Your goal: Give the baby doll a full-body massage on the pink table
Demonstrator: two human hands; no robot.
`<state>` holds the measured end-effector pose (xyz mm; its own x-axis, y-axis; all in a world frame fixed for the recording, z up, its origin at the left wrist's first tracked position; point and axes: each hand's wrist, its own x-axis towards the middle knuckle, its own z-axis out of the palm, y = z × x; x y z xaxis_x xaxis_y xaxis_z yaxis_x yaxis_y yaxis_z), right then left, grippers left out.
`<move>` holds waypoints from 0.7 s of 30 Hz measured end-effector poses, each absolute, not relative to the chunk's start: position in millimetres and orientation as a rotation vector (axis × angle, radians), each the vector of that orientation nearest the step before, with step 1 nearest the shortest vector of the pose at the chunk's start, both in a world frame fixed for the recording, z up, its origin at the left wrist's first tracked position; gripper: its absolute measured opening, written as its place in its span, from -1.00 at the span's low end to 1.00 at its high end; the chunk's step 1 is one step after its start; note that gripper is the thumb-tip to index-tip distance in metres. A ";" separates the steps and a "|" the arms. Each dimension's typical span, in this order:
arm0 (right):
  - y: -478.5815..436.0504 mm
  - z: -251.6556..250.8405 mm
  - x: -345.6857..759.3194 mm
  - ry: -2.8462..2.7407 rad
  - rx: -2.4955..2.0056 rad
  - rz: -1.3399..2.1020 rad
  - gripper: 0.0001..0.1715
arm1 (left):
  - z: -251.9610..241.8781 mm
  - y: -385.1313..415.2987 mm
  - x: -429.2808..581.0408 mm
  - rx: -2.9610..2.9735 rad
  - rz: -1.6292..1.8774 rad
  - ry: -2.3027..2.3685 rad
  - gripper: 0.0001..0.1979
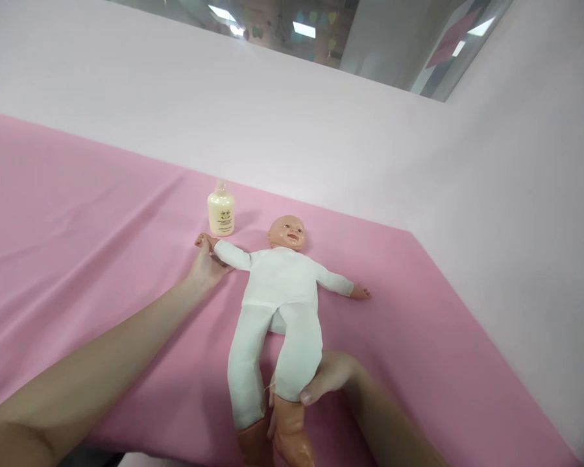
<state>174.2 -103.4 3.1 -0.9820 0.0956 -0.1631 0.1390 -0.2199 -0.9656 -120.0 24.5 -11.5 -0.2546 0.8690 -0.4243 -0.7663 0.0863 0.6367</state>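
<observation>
A baby doll [285, 279] with a white cloth body lies face up on a pink sheet, its arms spread and its feet toward me. My left hand [208, 268] is closed around the doll's forearm near its wrist, at the left; the fingers pass underneath and are partly hidden. Around the lower leg on the right, just above the foot, my right hand [328, 378] is wrapped, thumb on top and fingertips showing between the legs. A cream-coloured bottle [221, 211] with dark print stands upright just beyond my left hand.
The pink sheet [126, 240] has creases at the left and covers the surface up to a white wall [224, 110]. At the right, the surface ends along a slanting edge. A window [370, 39] with light reflections is set in the wall above.
</observation>
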 end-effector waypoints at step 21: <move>-103.8 -34.9 179.3 1.597 0.061 -2.835 -0.20 | -7.8 2.6 -101.1 0.667 1.730 0.952 -0.70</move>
<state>179.3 -103.8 -34.9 -0.9929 0.1169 0.0230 -0.0802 -0.5135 -0.8543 -101.1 2.6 -7.8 -0.3381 0.9411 -0.0016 -0.5051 -0.1800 0.8441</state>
